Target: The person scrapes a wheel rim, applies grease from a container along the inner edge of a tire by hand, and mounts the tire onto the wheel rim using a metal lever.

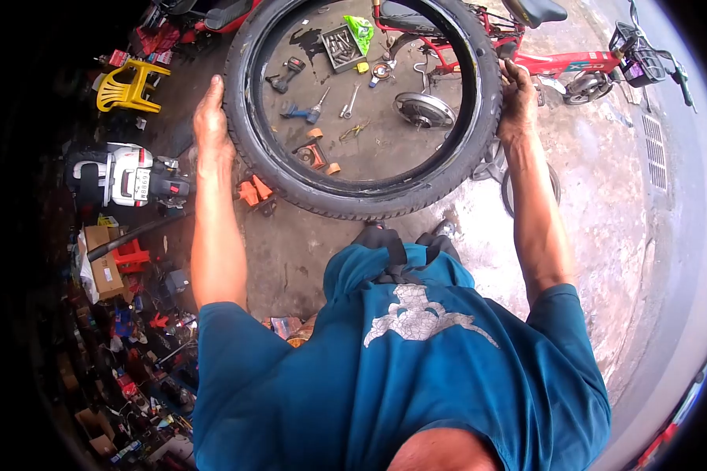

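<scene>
A black tyre point(346, 202) is held up in front of me, its top cut off by the frame edge. My left hand point(212, 118) presses on its left side, and my right hand point(518, 102) grips the right side with the fingers partly behind the rubber. Through the tyre's opening I see the floor below. A wheel hub motor point(424, 110), a blue drill point(306, 108), a dark power tool point(286, 75), a wrench point(349, 102), pliers point(353, 132) and a metal tray point(341, 49) of tools lie there.
A red electric bicycle point(565, 63) stands at the upper right. To the left are a yellow plastic chair point(130, 85), a white scooter point(130, 174) and a cardboard box point(102, 263). Cluttered parts fill the lower left. An orange tool point(254, 191) lies near my left forearm.
</scene>
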Action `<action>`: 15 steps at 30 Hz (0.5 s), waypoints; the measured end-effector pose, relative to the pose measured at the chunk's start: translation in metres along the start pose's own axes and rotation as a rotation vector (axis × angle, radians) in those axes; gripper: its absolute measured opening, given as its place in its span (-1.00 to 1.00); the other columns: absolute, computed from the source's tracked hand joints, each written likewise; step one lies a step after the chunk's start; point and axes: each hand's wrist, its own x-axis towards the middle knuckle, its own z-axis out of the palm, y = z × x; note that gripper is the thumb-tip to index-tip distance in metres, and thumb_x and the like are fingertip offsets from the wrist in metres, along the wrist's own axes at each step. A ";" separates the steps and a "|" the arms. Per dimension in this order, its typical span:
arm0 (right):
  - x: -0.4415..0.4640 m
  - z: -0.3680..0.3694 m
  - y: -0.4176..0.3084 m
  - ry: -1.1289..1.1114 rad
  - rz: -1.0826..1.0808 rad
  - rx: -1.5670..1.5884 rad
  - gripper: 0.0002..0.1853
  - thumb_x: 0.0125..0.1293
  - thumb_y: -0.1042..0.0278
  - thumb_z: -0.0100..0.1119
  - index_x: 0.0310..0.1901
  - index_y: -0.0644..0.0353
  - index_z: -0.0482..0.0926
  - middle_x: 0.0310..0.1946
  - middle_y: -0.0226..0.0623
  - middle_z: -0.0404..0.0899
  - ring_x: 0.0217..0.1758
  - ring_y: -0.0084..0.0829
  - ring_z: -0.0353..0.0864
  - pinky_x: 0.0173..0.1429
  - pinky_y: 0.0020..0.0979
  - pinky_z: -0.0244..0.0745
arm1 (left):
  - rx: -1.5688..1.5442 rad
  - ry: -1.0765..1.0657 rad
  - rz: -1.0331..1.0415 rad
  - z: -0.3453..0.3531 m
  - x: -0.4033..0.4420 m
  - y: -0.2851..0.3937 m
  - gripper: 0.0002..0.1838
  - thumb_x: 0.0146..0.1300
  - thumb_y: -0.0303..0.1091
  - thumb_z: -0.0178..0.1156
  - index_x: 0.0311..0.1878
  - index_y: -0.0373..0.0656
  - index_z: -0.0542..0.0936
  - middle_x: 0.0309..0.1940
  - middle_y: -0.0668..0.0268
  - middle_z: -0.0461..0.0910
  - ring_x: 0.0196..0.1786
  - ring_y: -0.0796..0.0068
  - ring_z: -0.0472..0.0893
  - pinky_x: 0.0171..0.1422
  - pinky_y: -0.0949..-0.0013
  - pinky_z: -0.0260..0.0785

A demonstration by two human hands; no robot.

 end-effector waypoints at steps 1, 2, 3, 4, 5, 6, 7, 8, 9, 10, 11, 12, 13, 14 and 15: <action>0.005 -0.005 0.002 -0.014 0.002 0.019 -0.63 0.40 0.10 0.05 0.08 0.16 0.53 -0.13 -0.19 0.69 -0.16 -0.33 0.68 -0.02 -0.32 0.59 | -0.008 -0.016 -0.007 -0.003 0.001 0.000 -0.55 0.47 -0.09 0.11 0.08 -0.35 0.59 -0.06 0.19 0.67 -0.10 0.44 0.67 0.02 0.36 0.54; 0.009 -0.006 0.003 -0.030 0.005 0.040 -0.65 0.40 0.11 0.06 0.05 0.16 0.56 -0.15 -0.22 0.71 -0.20 -0.33 0.70 -0.04 -0.32 0.61 | -0.014 -0.031 -0.012 -0.004 0.001 0.001 -0.55 0.47 -0.09 0.11 0.09 -0.36 0.58 -0.05 0.19 0.67 -0.09 0.44 0.67 0.04 0.36 0.53; 0.005 -0.002 0.001 -0.007 0.014 0.019 -0.63 0.42 0.12 0.00 0.10 0.15 0.54 -0.13 -0.19 0.71 -0.20 -0.34 0.70 -0.07 -0.32 0.62 | 0.015 0.004 0.002 0.002 -0.004 0.006 -0.55 0.47 -0.09 0.10 0.09 -0.36 0.59 -0.06 0.19 0.67 -0.09 0.43 0.67 0.03 0.36 0.54; 0.003 0.000 0.002 -0.032 0.017 0.023 -0.61 0.43 0.12 -0.02 0.14 0.17 0.51 -0.08 -0.16 0.68 -0.15 -0.33 0.68 -0.02 -0.32 0.60 | 0.014 0.002 0.013 0.002 -0.006 0.007 -0.55 0.47 -0.09 0.10 0.08 -0.36 0.59 -0.06 0.19 0.67 -0.10 0.43 0.67 0.03 0.36 0.54; 0.002 -0.001 0.002 -0.056 0.018 0.025 -0.60 0.44 0.13 -0.05 0.17 0.19 0.47 -0.04 -0.13 0.65 -0.10 -0.31 0.66 0.03 -0.32 0.58 | 0.009 -0.002 0.022 0.003 -0.007 0.008 -0.55 0.47 -0.09 0.10 0.08 -0.35 0.59 -0.07 0.19 0.67 -0.10 0.43 0.67 0.03 0.36 0.54; 0.001 0.000 0.001 -0.077 0.017 0.024 -0.58 0.45 0.13 -0.08 0.20 0.20 0.44 0.01 -0.10 0.62 -0.05 -0.30 0.64 0.07 -0.32 0.56 | 0.002 -0.008 0.030 0.005 -0.008 0.008 -0.55 0.47 -0.09 0.10 0.08 -0.35 0.59 -0.07 0.19 0.67 -0.11 0.42 0.67 0.03 0.36 0.54; -0.005 0.007 -0.001 -0.066 0.035 0.048 -0.58 0.47 0.17 -0.14 0.23 0.22 0.43 0.02 -0.11 0.62 -0.02 -0.30 0.65 0.09 -0.30 0.57 | 0.002 -0.008 0.016 0.007 -0.011 0.010 -0.55 0.48 -0.09 0.10 0.08 -0.36 0.59 -0.08 0.18 0.67 -0.12 0.42 0.68 0.02 0.35 0.54; -0.013 0.014 -0.005 -0.007 0.060 0.027 -0.58 0.47 0.19 -0.13 0.23 0.21 0.42 0.02 -0.11 0.62 -0.02 -0.31 0.65 0.09 -0.31 0.57 | -0.005 -0.047 -0.006 0.000 -0.007 0.008 -0.54 0.47 -0.08 0.10 0.09 -0.36 0.59 -0.07 0.18 0.67 -0.11 0.42 0.68 0.04 0.36 0.54; 0.000 0.000 0.000 -0.041 0.071 0.046 -0.59 0.47 0.19 -0.12 0.22 0.20 0.44 0.01 -0.12 0.63 -0.03 -0.31 0.65 0.08 -0.31 0.57 | -0.011 -0.034 -0.004 0.004 -0.010 0.009 -0.55 0.48 -0.09 0.09 0.08 -0.35 0.59 -0.07 0.18 0.67 -0.12 0.42 0.67 0.02 0.35 0.54; 0.007 -0.006 0.003 -0.076 0.084 0.067 -0.61 0.47 0.19 -0.12 0.20 0.19 0.46 0.00 -0.14 0.63 -0.04 -0.32 0.65 0.08 -0.31 0.57 | -0.014 -0.020 -0.001 0.007 -0.012 0.010 -0.56 0.48 -0.09 0.09 0.07 -0.33 0.59 -0.08 0.17 0.66 -0.13 0.42 0.67 0.00 0.34 0.54; 0.009 -0.010 0.005 -0.094 0.075 0.077 -0.62 0.45 0.18 -0.06 0.16 0.20 0.49 -0.03 -0.17 0.64 -0.05 -0.33 0.65 0.07 -0.31 0.57 | -0.014 -0.020 0.002 0.005 -0.009 0.006 -0.56 0.48 -0.09 0.09 0.08 -0.34 0.59 -0.08 0.17 0.66 -0.11 0.42 0.67 0.02 0.34 0.53; 0.003 -0.004 0.002 -0.112 0.071 0.084 -0.63 0.44 0.18 -0.02 0.15 0.20 0.49 -0.03 -0.19 0.64 -0.05 -0.35 0.65 0.07 -0.32 0.57 | -0.015 -0.018 0.008 -0.001 -0.005 0.000 -0.56 0.48 -0.09 0.08 0.08 -0.34 0.59 -0.07 0.18 0.66 -0.10 0.42 0.66 0.04 0.34 0.52; -0.005 0.004 -0.002 -0.129 0.068 0.090 -0.63 0.43 0.18 0.01 0.14 0.21 0.50 -0.04 -0.20 0.64 -0.06 -0.37 0.65 0.07 -0.33 0.57 | -0.014 -0.014 0.013 -0.004 -0.002 -0.002 -0.56 0.48 -0.09 0.08 0.08 -0.34 0.59 -0.07 0.18 0.66 -0.09 0.42 0.66 0.06 0.34 0.52; -0.009 0.008 -0.004 -0.146 0.067 0.097 -0.63 0.42 0.18 0.04 0.13 0.21 0.50 -0.05 -0.22 0.65 -0.06 -0.38 0.64 0.07 -0.33 0.56 | -0.017 -0.010 0.016 -0.004 -0.002 -0.003 -0.56 0.48 -0.09 0.08 0.09 -0.34 0.59 -0.07 0.19 0.66 -0.08 0.42 0.66 0.07 0.34 0.51; -0.008 0.007 -0.003 -0.155 0.042 0.005 -0.55 0.38 0.14 0.10 0.19 0.24 0.46 0.00 -0.17 0.63 -0.01 -0.36 0.63 0.11 -0.33 0.54 | -0.020 -0.007 0.018 -0.003 -0.004 -0.004 -0.56 0.49 -0.09 0.07 0.09 -0.33 0.59 -0.06 0.20 0.66 -0.08 0.43 0.65 0.08 0.34 0.50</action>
